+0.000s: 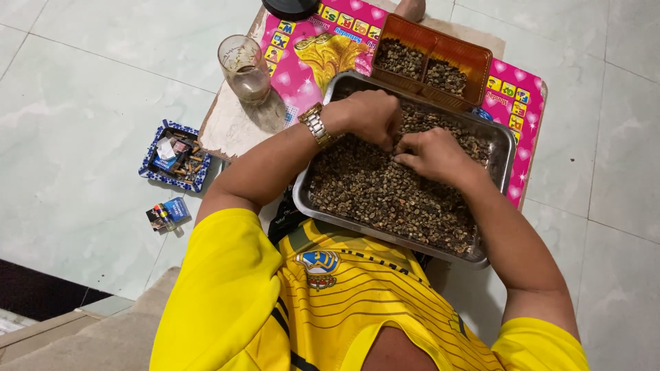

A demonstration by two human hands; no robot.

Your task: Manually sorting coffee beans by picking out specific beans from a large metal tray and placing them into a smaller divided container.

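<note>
A rectangular metal tray (502,148) full of small dark beans (385,192) rests partly on my lap and partly on a low table. Both my hands are down in the beans near the tray's middle. My left hand (371,115), with a metal wristwatch (315,124) on its wrist, has its fingers curled into the beans. My right hand (430,154) lies just beside it, fingertips pinched among the beans. Whether either hand holds beans is hidden by the fingers.
An orange two-compartment plastic tray (474,62) with beans sits behind the metal tray on a pink patterned board (529,103). A glass (245,69) with some liquid stands at the board's left. On the tiled floor lie a blue ashtray (175,156) and a small packet with a lighter (167,214).
</note>
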